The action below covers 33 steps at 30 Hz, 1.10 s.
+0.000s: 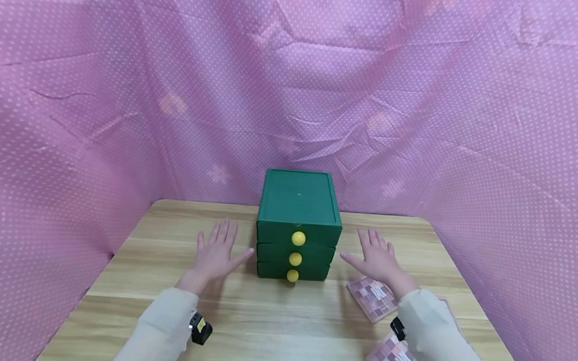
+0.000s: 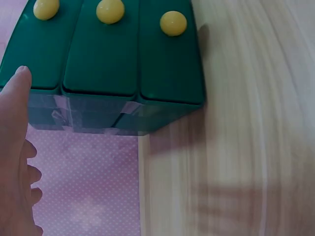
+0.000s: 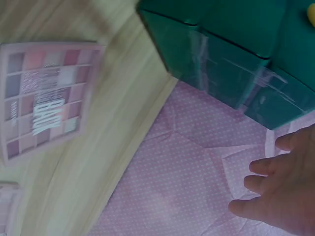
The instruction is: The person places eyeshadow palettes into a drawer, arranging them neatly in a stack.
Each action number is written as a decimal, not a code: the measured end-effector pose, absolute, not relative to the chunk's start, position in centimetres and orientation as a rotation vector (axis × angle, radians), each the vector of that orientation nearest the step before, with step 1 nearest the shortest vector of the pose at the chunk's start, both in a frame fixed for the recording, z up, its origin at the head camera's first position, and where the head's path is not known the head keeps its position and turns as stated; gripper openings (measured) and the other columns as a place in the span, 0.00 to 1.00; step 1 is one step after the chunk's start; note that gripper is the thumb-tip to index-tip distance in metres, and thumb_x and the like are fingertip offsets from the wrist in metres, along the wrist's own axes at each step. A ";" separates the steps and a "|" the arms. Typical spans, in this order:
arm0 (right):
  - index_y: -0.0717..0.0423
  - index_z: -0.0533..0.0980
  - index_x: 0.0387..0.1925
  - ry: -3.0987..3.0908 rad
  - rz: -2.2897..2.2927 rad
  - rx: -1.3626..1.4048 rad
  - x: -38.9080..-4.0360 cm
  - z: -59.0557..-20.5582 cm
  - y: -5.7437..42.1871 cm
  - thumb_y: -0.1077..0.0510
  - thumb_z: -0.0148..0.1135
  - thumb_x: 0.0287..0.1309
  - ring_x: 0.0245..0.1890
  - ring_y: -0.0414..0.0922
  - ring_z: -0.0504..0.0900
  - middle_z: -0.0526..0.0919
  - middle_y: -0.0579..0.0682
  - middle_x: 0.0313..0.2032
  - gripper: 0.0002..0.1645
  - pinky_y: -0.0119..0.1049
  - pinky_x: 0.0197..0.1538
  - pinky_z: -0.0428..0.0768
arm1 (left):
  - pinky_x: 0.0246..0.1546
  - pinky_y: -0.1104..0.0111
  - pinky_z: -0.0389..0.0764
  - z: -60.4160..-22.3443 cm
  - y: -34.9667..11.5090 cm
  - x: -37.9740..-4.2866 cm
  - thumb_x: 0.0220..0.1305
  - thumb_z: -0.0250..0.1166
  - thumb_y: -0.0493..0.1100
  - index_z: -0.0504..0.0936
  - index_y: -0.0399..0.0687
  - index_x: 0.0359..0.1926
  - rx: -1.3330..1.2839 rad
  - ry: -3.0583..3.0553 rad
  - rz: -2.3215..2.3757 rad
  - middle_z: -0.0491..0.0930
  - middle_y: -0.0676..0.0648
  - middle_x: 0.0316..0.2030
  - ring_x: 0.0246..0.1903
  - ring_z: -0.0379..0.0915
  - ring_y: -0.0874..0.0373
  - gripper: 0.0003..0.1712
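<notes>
A green drawer box (image 1: 300, 197) with three stacked drawers stands at the table's far middle, each drawer front bearing a round yellow knob (image 1: 298, 239). All three drawers look closed. My left hand (image 1: 216, 252) is held palm down to the box's left, fingers spread and holding nothing. On the other side my right hand (image 1: 378, 260) is likewise spread, its thumb pointing toward the box. In the left wrist view the left thumb overlaps a drawer front (image 2: 37, 54). Clear tape (image 3: 231, 69) runs across the box's side in the right wrist view.
Pink checkered eyeshadow palettes (image 1: 373, 298) lie on the wooden table (image 1: 274, 328) under and beside the right forearm. Another palette (image 1: 395, 357) sits nearer the front edge. A pink dotted cloth (image 1: 292, 95) hangs behind and along both sides of the table.
</notes>
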State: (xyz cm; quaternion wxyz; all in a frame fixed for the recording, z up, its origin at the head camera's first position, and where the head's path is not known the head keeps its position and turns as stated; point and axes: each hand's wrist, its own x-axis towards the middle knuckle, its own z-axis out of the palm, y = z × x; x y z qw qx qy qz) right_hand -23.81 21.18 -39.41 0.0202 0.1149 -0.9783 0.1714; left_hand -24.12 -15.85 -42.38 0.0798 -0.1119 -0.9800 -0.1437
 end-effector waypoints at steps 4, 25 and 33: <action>0.64 0.46 0.70 -3.002 0.592 0.356 -23.8 -38.7 20.7 0.35 0.50 0.59 0.69 0.68 0.46 0.48 0.71 0.69 0.52 0.70 0.64 0.45 | 0.64 0.34 0.34 -41.9 -15.6 -24.2 0.62 0.47 0.69 0.49 0.39 0.71 -0.319 -2.928 -0.493 0.43 0.37 0.72 0.71 0.36 0.38 0.49; 0.63 0.64 0.62 -2.649 0.957 0.336 -23.8 -36.5 17.2 0.43 0.58 0.58 0.63 0.59 0.66 0.69 0.62 0.61 0.38 0.57 0.62 0.66 | 0.68 0.44 0.50 -40.1 -13.1 -25.2 0.66 0.44 0.67 0.50 0.40 0.71 -0.285 -2.884 -1.023 0.52 0.37 0.70 0.70 0.47 0.40 0.45; 0.67 0.73 0.50 -2.380 1.182 0.344 -23.3 -36.9 15.7 0.54 0.64 0.55 0.51 0.57 0.75 0.78 0.63 0.49 0.25 0.54 0.55 0.74 | 0.68 0.49 0.53 -40.4 -12.0 -25.8 0.68 0.45 0.63 0.52 0.40 0.70 -0.252 -2.795 -1.282 0.54 0.37 0.70 0.69 0.48 0.41 0.41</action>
